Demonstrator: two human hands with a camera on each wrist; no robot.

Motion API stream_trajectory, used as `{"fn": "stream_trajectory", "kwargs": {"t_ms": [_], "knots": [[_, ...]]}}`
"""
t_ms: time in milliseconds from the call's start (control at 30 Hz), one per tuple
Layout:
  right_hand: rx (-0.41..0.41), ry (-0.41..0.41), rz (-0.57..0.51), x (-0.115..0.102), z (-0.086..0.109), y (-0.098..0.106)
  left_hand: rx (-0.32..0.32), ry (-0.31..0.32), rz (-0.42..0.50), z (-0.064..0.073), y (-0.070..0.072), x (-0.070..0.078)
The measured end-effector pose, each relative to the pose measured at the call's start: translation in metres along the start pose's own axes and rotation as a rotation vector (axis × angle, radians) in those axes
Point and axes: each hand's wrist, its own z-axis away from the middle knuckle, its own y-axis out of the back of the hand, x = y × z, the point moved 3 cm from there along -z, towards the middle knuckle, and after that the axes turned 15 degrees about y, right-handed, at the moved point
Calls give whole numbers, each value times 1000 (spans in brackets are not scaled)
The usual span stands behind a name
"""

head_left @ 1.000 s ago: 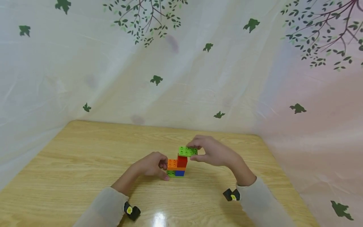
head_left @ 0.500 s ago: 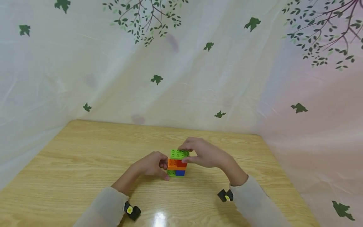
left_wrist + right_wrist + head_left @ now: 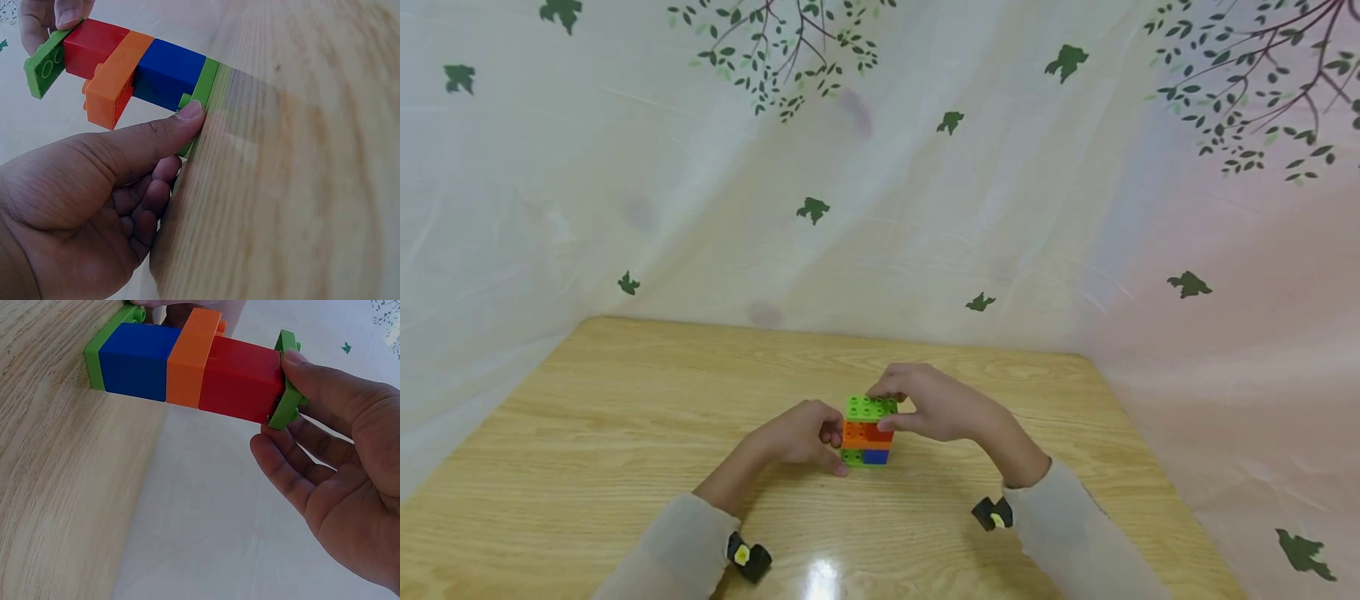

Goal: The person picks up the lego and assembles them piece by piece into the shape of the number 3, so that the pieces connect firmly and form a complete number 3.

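A stack of toy building bricks stands on the table between both hands. Lowest is a thin green brick (image 3: 206,78), with a blue brick (image 3: 134,362) on one end of it. Above come a thin orange brick (image 3: 187,359), then a red brick (image 3: 240,378). My left hand (image 3: 801,433) pinches the bottom green brick, its thumb on the studded end. At the top, my right hand (image 3: 943,404) grips a second thin green brick (image 3: 862,409) between thumb and fingers. That brick rests on the red one and overhangs toward the left; whether it is fully pressed down I cannot tell.
The wooden table (image 3: 662,375) spreads around the stack. Behind it and at the sides hangs a pale cloth (image 3: 715,217) printed with leaves and branches. A dark wrist device (image 3: 749,558) sits at the left sleeve, and another dark device (image 3: 992,514) at the right.
My right hand has carried the upper green brick left and slightly down, from the right side of the red brick to over it. The left hand has stayed in place.
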Motion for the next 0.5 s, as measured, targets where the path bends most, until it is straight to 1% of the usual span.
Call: {"fn": "stream_trajectory", "kwargs": {"t_ms": [167,500], "knots": [[-2,-4,-5,-2,-2,2,4,-11,3,0,0,1],[-41,-12,37,-6,-5,4,6,-16,-2,0,0,2]]}}
